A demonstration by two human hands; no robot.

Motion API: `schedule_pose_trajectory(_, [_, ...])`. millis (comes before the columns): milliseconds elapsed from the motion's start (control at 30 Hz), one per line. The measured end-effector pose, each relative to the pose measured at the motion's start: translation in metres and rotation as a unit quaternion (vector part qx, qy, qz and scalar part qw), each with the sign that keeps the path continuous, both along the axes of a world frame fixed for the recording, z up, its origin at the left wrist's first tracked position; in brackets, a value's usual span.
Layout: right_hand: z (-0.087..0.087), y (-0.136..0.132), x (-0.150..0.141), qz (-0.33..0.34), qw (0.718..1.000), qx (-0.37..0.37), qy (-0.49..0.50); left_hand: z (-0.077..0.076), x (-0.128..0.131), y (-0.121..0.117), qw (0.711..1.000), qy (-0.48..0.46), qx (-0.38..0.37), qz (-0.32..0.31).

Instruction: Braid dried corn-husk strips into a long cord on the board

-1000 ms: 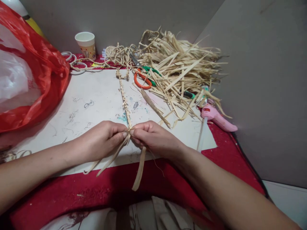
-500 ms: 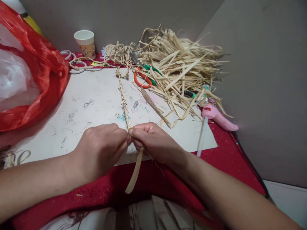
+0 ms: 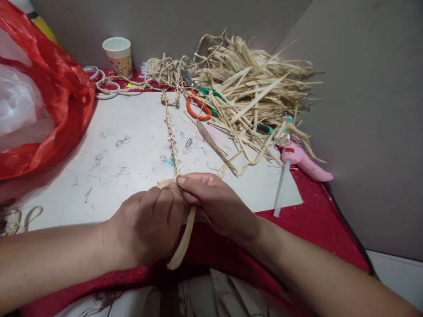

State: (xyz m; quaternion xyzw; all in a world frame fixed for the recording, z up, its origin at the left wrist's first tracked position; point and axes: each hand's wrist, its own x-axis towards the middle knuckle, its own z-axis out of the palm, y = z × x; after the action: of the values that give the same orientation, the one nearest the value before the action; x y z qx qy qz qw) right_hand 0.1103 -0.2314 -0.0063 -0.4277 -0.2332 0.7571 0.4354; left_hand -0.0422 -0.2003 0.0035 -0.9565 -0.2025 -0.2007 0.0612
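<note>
Thin braided pale-straw cord (image 3: 172, 143) is lying on flat white sheet (image 3: 142, 123), extending far from right hand (image 3: 214, 200), which is pinching its near end; left hand (image 3: 152, 220) is curling alongside, grip hidden.

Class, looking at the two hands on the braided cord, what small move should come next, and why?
Probably the left hand should draw the short strip across the near end of the braided cord: that strip juts leftward, seemingly not yet worked in, and the right hand pinches the cord there, which should steady it.
</note>
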Motion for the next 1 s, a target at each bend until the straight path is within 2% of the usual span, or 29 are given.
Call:
schedule_pose_trajectory(100, [-0.001,-0.001,-0.001,-0.008,1.000,0.002,0.015,-0.004,0.000,-0.002,0.988,0.032,0.153,-0.010])
schedule_pose_trajectory(133, [-0.001,-0.001,-0.001,-0.011,1.000,0.004,0.018,-0.005,0.000,-0.003,0.985,0.042,0.166,-0.009])
schedule_pose_trajectory(267, [-0.001,-0.001,-0.003,-0.020,0.999,0.008,0.030,-0.006,-0.002,-0.006,0.987,0.049,0.152,-0.020])
schedule_pose_trajectory(500, [0.000,0.000,-0.004,-0.021,0.999,-0.035,-0.006,-0.004,-0.005,-0.007,0.991,0.017,0.102,-0.090])
schedule_pose_trajectory(600, [0.000,0.002,-0.002,-0.019,0.999,-0.037,-0.030,0.008,-0.009,-0.013,0.989,0.053,0.011,-0.137])
schedule_pose_trajectory(667, [0.000,0.002,0.001,-0.016,0.998,-0.020,-0.049,0.023,-0.012,-0.015,0.976,0.067,-0.112,-0.174])
schedule_pose_trajectory(733, [-0.001,0.003,0.002,-0.008,0.998,-0.008,-0.056,0.040,-0.013,-0.009,0.956,0.039,-0.230,-0.177])
schedule_pose_trajectory(767, [-0.002,0.003,0.003,-0.004,0.999,-0.004,-0.054,0.047,-0.013,-0.002,0.945,0.014,-0.281,-0.164])
schedule_pose_trajectory(800, [-0.002,0.002,0.003,-0.001,0.999,-0.004,-0.044,0.052,-0.011,0.007,0.938,-0.025,-0.323,-0.124])
schedule_pose_trajectory(833, [-0.003,0.002,0.003,0.001,1.000,-0.004,-0.030,0.055,-0.009,0.018,0.932,-0.086,-0.352,-0.022])
schedule_pose_trajectory(867, [-0.003,0.002,0.003,0.000,1.000,-0.004,-0.018,0.054,-0.006,0.029,0.906,-0.159,-0.384,0.082])
schedule_pose_trajectory(900, [-0.002,0.002,0.003,0.000,1.000,-0.004,-0.010,0.051,-0.003,0.039,0.867,-0.201,-0.434,0.137])
schedule_pose_trajectory(933, [-0.002,0.002,0.002,0.000,1.000,-0.007,-0.002,0.046,0.001,0.048,0.817,-0.203,-0.517,0.157])
schedule_pose_trajectory(967, [-0.001,0.002,0.002,0.001,1.000,-0.010,0.004,0.039,0.004,0.055,0.751,-0.196,-0.609,0.162])
schedule_pose_trajectory(1000, [0.000,0.002,0.002,0.004,1.000,-0.009,0.010,0.032,0.006,0.059,0.675,-0.186,-0.696,0.159])
